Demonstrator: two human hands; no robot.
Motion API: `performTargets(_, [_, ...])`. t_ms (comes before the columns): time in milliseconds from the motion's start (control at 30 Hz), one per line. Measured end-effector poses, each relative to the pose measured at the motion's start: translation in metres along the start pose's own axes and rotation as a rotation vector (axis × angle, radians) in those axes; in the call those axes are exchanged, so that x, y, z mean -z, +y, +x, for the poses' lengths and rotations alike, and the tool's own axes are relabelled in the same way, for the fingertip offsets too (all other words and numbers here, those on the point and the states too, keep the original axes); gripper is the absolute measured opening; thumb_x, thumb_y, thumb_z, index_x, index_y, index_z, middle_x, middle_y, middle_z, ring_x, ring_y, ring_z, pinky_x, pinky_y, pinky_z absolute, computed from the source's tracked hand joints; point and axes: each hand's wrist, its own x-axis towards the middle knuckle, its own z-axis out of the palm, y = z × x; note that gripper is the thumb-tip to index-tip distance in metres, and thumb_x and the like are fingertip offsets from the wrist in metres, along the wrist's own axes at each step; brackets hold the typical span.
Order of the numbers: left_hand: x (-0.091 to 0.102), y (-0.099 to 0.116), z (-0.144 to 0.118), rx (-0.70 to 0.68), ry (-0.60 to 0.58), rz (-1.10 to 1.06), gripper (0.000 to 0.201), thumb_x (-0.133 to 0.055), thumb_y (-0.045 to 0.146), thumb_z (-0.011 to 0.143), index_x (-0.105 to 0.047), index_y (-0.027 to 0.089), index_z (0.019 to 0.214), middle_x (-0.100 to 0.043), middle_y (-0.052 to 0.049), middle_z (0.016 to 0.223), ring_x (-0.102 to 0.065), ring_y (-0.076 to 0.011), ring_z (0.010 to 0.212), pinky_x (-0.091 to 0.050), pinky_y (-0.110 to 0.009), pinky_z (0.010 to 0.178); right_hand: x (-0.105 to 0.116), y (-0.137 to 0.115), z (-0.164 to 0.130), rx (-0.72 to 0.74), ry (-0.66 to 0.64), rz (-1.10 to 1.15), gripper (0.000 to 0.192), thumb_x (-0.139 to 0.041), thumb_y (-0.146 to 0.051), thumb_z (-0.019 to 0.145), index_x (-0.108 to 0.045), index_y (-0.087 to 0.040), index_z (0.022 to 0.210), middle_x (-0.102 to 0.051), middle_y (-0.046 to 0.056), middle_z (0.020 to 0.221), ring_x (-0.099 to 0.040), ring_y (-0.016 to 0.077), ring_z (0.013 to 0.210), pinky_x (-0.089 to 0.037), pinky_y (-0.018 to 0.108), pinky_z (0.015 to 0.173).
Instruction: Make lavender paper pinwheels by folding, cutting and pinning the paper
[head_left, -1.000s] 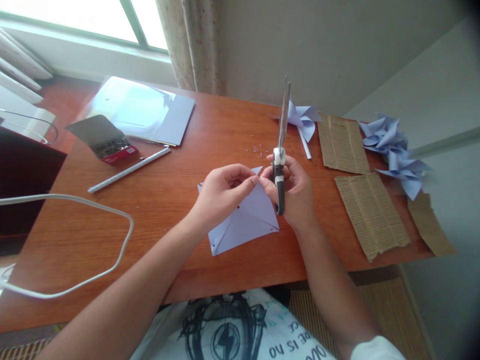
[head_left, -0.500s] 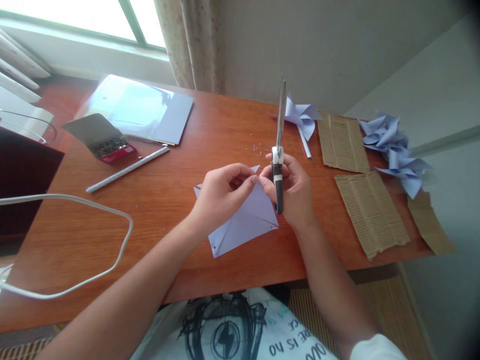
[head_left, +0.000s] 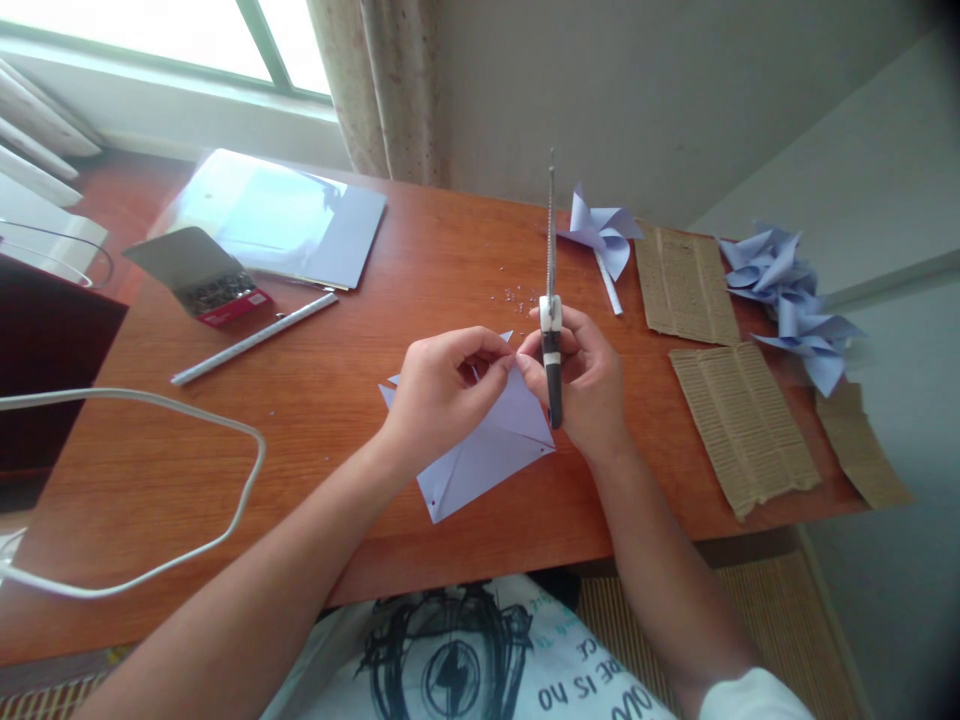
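Observation:
A pale purple sheet of paper, cut in from its corners and with small dark holes near the tips, lies under my hands. My left hand pinches it between thumb and forefinger near its far corner. Just to the right, the thumb and finger of my right hand meet the left fingertips at the same edge. Scissors with a black and white handle hang on my right hand, seen edge-on, their toothed blades pointing away from me. My hands cover part of the paper, and the exact spot between the fingertips is hidden.
Tiny paper bits lie beyond my hands. A paper pinwheel lies at the back, with more pinwheels and cardboard pieces at right. At left are an open box, a rolled paper stick, a folder and a white cable.
The paper has turned and shifted slightly, its near corner moving a little right and toward me. The scissors have tilted a little left. Both hands keep nearly the same place.

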Motion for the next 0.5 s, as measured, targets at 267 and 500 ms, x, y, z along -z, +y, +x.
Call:
performTargets(267, [-0.0006, -0.0016, 0.0001, -0.047, 0.019, 0.076, 0.012, -0.064, 0.019, 0.085, -0.074, 0.015, 0.081, -0.073, -0.003, 0.073, -0.060, -0.0120, 0.062, -0.046, -0.023, 0.060, 0.0013, 0.0033, -0.0006, -0.010, -0.021, -0.045, 0.042, -0.081, -0.027, 0.077, -0.062, -0.027, 0.115, -0.068, -0.004, 0.081, -0.063, 0.0143, 0.073, -0.051, 0.030, 0.068])
performTargets(500, [-0.0011, -0.0003, 0.0012, 0.020, 0.007, -0.040, 0.010, -0.065, 0.019, 0.085, -0.072, 0.014, 0.080, -0.073, -0.003, 0.074, -0.063, -0.0126, 0.066, -0.047, -0.023, 0.061, 0.0007, 0.0001, -0.0004, -0.014, -0.004, -0.024, 0.041, -0.078, -0.021, 0.076, -0.063, -0.026, 0.114, -0.069, -0.004, 0.082, -0.065, 0.0139, 0.073, -0.054, 0.030, 0.068])
